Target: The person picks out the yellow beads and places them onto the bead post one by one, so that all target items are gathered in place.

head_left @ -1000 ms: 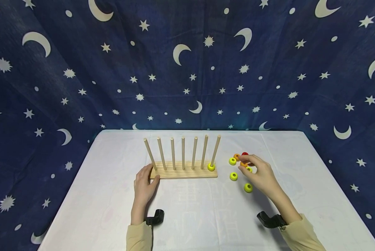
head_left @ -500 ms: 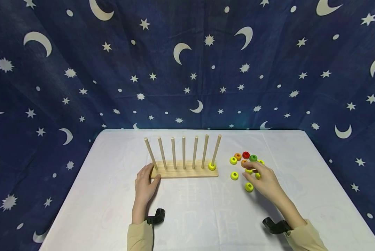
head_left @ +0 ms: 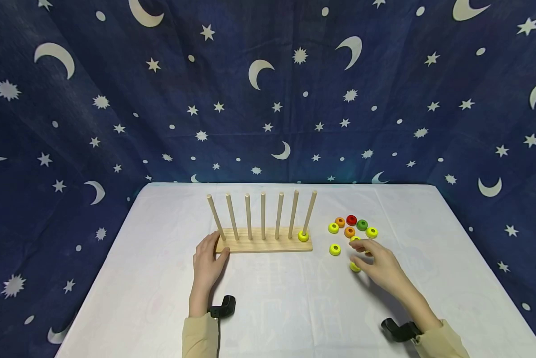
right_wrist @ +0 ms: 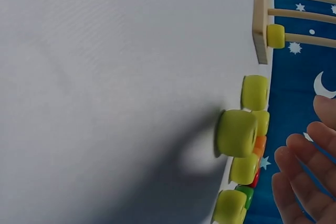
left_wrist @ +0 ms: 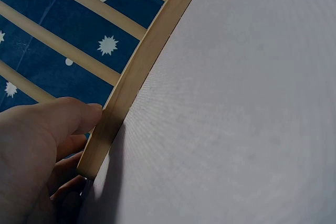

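Observation:
A wooden peg rack (head_left: 263, 245) with a row of several upright pegs stands on the table. My left hand (head_left: 208, 263) grips the rack's left end. In the left wrist view its thumb (left_wrist: 79, 115) presses the base's edge and the other fingers curl past the end. One yellow bead (head_left: 303, 236) sits at the foot of the rightmost peg. My right hand (head_left: 381, 264) hovers over the loose beads, fingers apart from the thumb and nothing between them. Close below it is a yellow bead (head_left: 355, 267), partly covered by the thumb; the hand hides other beads in part.
Right of the rack lie a red bead (head_left: 351, 220), a green bead (head_left: 362, 225), two orange ones and several yellow ones, such as the yellow bead (head_left: 335, 249) nearest the rack. A white cloth covers the table (head_left: 276, 308); a dark blue star-patterned curtain (head_left: 232, 89) hangs behind.
My right hand has drawn back toward the front and slightly right, uncovering the red, green and far yellow beads. My left hand stays on the rack.

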A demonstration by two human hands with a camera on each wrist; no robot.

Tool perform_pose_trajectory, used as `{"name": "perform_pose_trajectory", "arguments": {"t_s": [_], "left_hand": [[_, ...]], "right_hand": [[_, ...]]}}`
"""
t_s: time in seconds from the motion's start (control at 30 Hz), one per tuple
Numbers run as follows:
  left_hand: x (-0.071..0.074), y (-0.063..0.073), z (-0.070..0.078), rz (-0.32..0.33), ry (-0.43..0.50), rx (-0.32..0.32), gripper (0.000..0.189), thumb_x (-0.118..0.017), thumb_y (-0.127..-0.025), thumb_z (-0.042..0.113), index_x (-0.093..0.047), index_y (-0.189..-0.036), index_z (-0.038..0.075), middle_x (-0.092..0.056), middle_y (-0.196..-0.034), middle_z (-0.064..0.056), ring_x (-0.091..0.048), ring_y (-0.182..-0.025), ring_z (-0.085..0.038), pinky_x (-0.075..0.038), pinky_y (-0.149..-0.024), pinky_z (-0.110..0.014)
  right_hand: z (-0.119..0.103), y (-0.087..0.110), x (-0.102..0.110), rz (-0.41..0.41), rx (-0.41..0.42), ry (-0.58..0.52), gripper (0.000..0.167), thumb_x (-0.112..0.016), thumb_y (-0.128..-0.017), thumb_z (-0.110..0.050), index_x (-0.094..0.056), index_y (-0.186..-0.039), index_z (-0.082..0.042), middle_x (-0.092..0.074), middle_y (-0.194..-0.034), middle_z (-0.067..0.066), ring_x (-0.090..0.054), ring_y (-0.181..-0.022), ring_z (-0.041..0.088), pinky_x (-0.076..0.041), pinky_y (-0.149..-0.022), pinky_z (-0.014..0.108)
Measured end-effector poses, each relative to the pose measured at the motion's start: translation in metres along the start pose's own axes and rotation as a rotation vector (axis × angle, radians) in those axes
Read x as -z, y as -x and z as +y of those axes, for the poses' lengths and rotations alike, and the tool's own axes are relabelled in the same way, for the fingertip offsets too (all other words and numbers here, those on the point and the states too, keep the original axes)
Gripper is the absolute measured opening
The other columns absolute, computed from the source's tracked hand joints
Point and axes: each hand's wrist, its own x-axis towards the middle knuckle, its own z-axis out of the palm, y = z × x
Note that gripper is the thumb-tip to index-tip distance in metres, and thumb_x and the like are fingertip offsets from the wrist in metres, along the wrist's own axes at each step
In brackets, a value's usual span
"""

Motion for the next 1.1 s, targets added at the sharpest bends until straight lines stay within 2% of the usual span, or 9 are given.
{"name": "perform_pose_trajectory", "arguments": {"t_s": [0.37, 0.53, 0.9, 1.1], "left_hand": [[-0.001, 0.000, 0.000, 0.024, -0.002, -0.007, 0.055, -0.065, -0.089, 0.021, -0.049, -0.139, 0.005, -0.046, -0.146, -0.017, -0.031, -0.140, -0.036, -0.024, -0.108, -0.057], [-0.001, 0.000, 0.000, 0.012, -0.003, -0.002, 0.055, -0.065, -0.089, 0.021, -0.048, -0.139, 0.005, -0.045, -0.147, -0.017, -0.030, -0.141, -0.036, -0.024, -0.108, -0.056], [0.000, 0.000, -0.001, 0.003, 0.000, -0.009, 0.055, -0.064, -0.090, 0.020, -0.048, -0.140, 0.005, -0.044, -0.148, -0.017, -0.030, -0.141, -0.036, -0.024, -0.108, -0.056], [0.001, 0.000, -0.001, 0.007, 0.005, -0.015, 0.055, -0.064, -0.090, 0.020, -0.048, -0.140, 0.005, -0.045, -0.147, -0.017, -0.030, -0.141, -0.037, -0.024, -0.107, -0.056]], "right_hand": [[0.008, 0.006, 0.000, -0.051, -0.002, 0.020, 0.038, -0.074, -0.082, -0.012, -0.063, -0.119, -0.006, -0.067, -0.114, 0.009, -0.064, -0.103, 0.029, -0.054, -0.086, 0.044], [0.013, 0.007, -0.004, -0.071, -0.006, 0.023, 0.040, -0.075, -0.082, -0.012, -0.062, -0.119, -0.005, -0.067, -0.112, 0.009, -0.065, -0.100, 0.027, -0.054, -0.084, 0.040], [0.017, 0.007, -0.009, -0.087, -0.017, 0.042, 0.037, -0.077, -0.080, -0.013, -0.065, -0.114, -0.008, -0.067, -0.103, 0.004, -0.063, -0.088, 0.017, -0.052, -0.071, 0.029], [0.020, 0.006, -0.012, -0.105, -0.019, 0.078, 0.036, -0.077, -0.079, -0.014, -0.065, -0.114, -0.009, -0.066, -0.105, 0.003, -0.058, -0.088, 0.013, -0.049, -0.072, 0.027]]}}
